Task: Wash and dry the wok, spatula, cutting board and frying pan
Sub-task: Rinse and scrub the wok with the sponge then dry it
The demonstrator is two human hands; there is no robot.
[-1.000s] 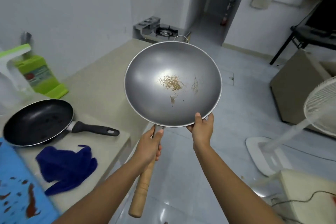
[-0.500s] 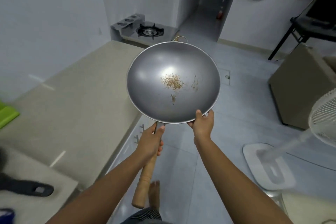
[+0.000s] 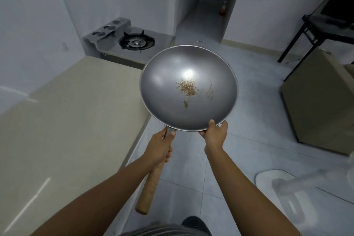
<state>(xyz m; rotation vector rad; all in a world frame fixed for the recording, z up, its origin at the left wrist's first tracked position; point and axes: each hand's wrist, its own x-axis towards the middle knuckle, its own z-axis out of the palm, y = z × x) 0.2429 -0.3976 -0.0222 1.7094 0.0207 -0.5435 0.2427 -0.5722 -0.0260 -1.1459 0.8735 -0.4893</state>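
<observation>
frying pan and cloth left view; both hands carried the wok (image 3: pixel 188 88), left hand (image 3: pixel 159 146) gripping handle, right hand (image 3: pixel 214 134) pinching rim, residue unwashed.

We hold the grey steel wok (image 3: pixel 164 90) in the air, tilted with its bowl facing us and brown residue (image 3: pixel 187 88) near its middle. Our left hand (image 3: pixel 160 147) grips its wooden handle (image 3: pixel 149 188), and our right hand (image 3: pixel 214 136) pinches the near rim.

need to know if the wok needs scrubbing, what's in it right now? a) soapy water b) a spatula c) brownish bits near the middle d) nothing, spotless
c: the wok, held by the left hand and right hand, shows a brownish residue patch near its centre, with no water or tool inside.
</observation>
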